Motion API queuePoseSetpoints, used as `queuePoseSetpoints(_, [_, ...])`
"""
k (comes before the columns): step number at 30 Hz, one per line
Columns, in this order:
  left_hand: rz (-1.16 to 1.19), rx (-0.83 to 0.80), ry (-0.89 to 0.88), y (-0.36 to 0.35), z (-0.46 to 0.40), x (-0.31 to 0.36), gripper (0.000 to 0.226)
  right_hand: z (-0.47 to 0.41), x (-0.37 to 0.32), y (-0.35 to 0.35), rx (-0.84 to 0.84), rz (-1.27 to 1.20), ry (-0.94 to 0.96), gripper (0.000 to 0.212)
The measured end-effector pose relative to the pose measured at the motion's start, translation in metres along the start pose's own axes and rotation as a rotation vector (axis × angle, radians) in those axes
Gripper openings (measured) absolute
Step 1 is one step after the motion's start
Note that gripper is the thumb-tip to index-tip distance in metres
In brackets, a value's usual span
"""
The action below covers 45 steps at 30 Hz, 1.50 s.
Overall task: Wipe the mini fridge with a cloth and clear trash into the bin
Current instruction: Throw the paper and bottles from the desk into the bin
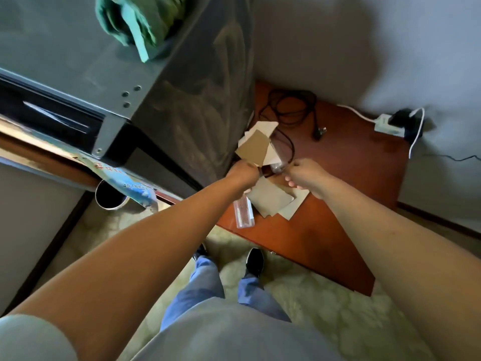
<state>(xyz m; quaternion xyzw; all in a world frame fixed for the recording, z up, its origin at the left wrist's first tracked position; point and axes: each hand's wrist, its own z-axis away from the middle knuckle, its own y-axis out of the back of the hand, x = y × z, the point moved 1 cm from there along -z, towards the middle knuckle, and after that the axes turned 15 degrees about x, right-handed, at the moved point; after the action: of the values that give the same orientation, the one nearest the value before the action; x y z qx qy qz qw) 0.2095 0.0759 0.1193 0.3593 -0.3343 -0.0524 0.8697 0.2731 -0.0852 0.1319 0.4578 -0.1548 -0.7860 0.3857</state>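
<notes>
From the head camera you look down along both bare arms to a low wooden worktop point(338, 204) beside the mini fridge point(182, 100). Your left hand point(243, 173) is curled into a fist at the foot of the fridge's side wall, gripping a fan of cardboard and paper scraps point(256, 149) that stick up above the knuckles. Your right hand point(307, 175) sits just beside it, fingers point(292, 184) bent inward and close together; it seems to pinch a small clear plastic wrapper point(278, 166) between the two hands, though blur keeps you from telling how firmly.

More paper scraps point(273, 201) lie in a loose pile on the worktop under both hands, near its front edge. A clear plastic packet point(243, 212) lies touching that pile at the front edge, partly under your left wrist.

The green cloth point(140, 24) lies crumpled on top of the fridge, near its right edge, well apart from your hands. The fridge's side wall shows dusty streaks.

A round metal bin point(110, 195) stands on the floor left of the worktop, under the front of the fridge. A black cable point(286, 110) lies coiled at the back of the worktop, and a white power strip point(389, 125) sits at its back right corner.
</notes>
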Motion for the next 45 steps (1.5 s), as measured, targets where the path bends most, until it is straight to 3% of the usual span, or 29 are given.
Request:
queuePoseSetpoints(4, [-0.158, -0.020, 0.050, -0.032, -0.014, -0.032, 0.026, -0.008, 0.032, -0.027, -0.060, 0.080, 0.003, 0.010])
queuePoseSetpoints(7, [-0.231, 0.001, 0.088, -0.050, -0.018, -0.047, 0.048, -0.007, 0.055, -0.038, -0.106, 0.223, -0.030, 0.028])
queuePoseSetpoints(10, [-0.291, 0.057, 0.101, -0.071, -0.021, -0.063, 0.076, -0.003, 0.075, -0.043, -0.102, 0.286, -0.019, 0.034])
queuePoseSetpoints(12, [-0.316, 0.084, 0.086, -0.080, -0.021, -0.070, 0.080, -0.002, 0.087, -0.049, -0.075, 0.259, -0.036, 0.039])
queuePoseSetpoints(17, [-0.311, 0.195, 0.001, -0.090, -0.024, -0.082, 0.079, -0.016, 0.116, -0.079, 0.020, 0.261, 0.006, 0.070])
queuePoseSetpoints(21, [-0.339, 0.223, -0.064, -0.094, -0.029, -0.091, 0.069, -0.026, 0.124, -0.099, 0.094, 0.374, 0.052, 0.073])
queuePoseSetpoints(26, [-0.403, 0.276, -0.184, -0.098, -0.033, -0.098, 0.035, -0.030, 0.126, -0.115, 0.159, 0.521, 0.133, 0.073])
queuePoseSetpoints(31, [-0.447, 0.277, -0.352, -0.103, -0.027, -0.099, 0.033, -0.037, 0.135, -0.117, 0.354, 0.761, 0.295, 0.090])
queuePoseSetpoints(35, [-0.455, 0.210, -0.440, -0.109, -0.019, -0.095, 0.030, -0.048, 0.142, -0.114, 0.318, 0.830, 0.285, 0.090])
queuePoseSetpoints(45, [-0.457, 0.121, -0.442, -0.125, -0.014, -0.091, 0.034, -0.060, 0.146, -0.104, 0.232, 0.872, 0.352, 0.090])
